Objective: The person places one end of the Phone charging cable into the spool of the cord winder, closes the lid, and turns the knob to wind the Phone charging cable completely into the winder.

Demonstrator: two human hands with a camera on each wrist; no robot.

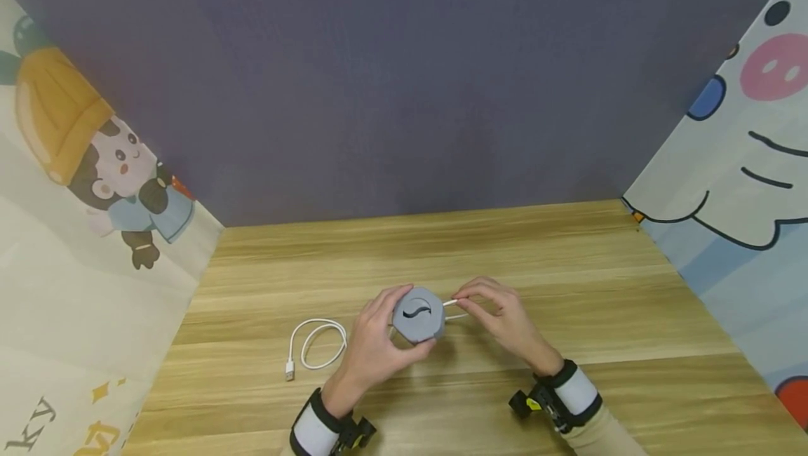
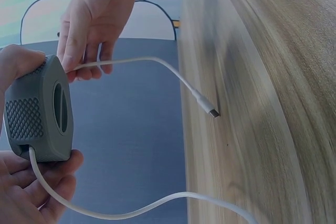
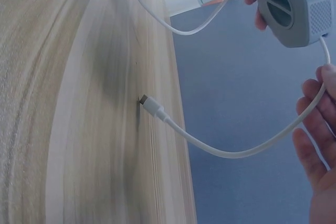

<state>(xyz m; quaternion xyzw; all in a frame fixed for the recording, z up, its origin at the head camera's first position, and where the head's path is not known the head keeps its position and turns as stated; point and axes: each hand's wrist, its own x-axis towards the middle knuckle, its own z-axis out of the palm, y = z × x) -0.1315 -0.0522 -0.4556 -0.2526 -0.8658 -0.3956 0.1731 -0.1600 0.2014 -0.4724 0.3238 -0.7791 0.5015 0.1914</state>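
Observation:
A grey, many-sided cable winder (image 1: 419, 315) with textured side panels is gripped around its edges by my left hand (image 1: 376, 335), raised over the table. White cable comes out of opposite sides of it. Right of the winder, my right hand (image 1: 505, 317) pinches the cable (image 2: 126, 61) between thumb and fingertips close to the housing. Beyond those fingers the cable bends down to a small metal-tipped plug (image 3: 152, 106) near the tabletop. The other stretch of cable (image 2: 110, 215) leaves the winder on the left hand's side and runs down to the table.
Left of the hands, a loop of the white cable with a USB plug (image 1: 290, 370) lies on the wooden table (image 1: 543, 252). A dark grey panel (image 1: 404, 91) stands along the back. Cartoon-printed panels (image 1: 50, 287) flank the left and right sides.

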